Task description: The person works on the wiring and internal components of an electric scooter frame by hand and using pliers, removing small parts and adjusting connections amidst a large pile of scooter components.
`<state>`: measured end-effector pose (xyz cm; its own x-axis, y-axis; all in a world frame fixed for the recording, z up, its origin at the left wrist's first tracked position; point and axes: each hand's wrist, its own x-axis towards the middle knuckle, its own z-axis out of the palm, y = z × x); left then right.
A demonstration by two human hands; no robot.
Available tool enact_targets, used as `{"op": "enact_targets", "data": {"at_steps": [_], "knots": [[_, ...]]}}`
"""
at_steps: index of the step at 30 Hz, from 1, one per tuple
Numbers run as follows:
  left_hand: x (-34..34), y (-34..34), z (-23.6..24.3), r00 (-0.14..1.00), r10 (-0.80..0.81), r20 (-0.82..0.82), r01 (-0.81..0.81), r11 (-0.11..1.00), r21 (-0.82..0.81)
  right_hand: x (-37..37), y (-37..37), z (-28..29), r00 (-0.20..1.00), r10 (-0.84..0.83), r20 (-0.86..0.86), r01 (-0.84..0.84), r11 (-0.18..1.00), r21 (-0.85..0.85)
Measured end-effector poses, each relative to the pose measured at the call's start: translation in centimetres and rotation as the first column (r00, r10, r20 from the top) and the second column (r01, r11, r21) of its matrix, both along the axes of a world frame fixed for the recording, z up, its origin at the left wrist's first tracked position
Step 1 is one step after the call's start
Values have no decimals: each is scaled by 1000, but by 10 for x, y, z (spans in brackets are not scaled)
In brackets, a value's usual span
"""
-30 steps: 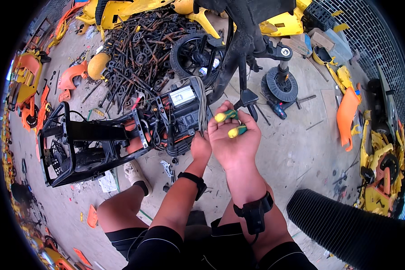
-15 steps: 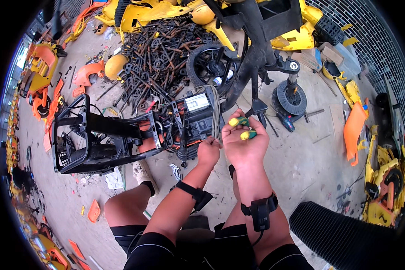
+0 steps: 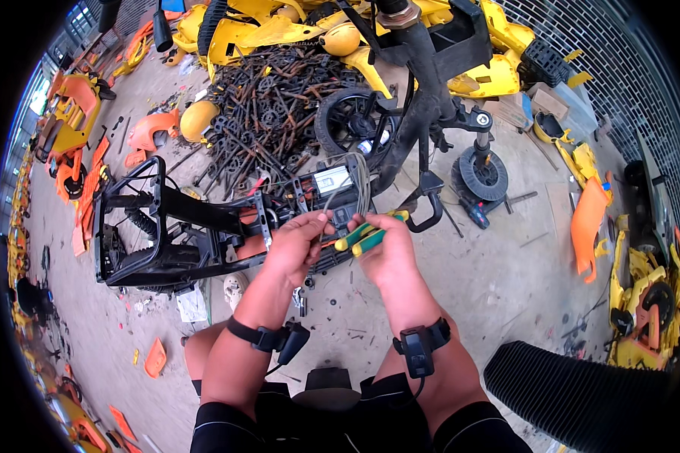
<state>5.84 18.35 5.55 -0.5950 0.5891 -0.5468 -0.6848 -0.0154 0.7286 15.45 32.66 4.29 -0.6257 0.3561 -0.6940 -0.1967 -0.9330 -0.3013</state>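
Black wristbands with cabled boxes accompany pale-piped black sleeves.

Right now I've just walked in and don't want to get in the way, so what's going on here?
A person has both bare hands over a bare black vehicle frame. The right hand holds a tool with green-and-yellow handles, apparently pliers. The left hand is just beside it, fingertips close to looped grey cable; whether they pinch a strand is hard to tell. A pile of dark metal parts lies on the floor beyond.
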Motion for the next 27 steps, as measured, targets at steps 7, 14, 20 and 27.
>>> {"op": "enact_targets", "data": {"at_steps": [7,14,20,27], "knots": [[-4,-9,9,958,-77,-278,40,990,-136,-3,-4,0,998,-20,54,19,999,26],[64,-23,-176,684,-707,-181,455,607,-651,15,26,12,996,-32,-89,28,998,-51],[93,-7,-233,377,-858,-348,93,409,-908,13,48,13,981,-186,-62,179,978,-105],[52,69,-209,328,-620,-712,-164,705,-690,11,54,14,970,-215,-110,199,970,-141]]}}
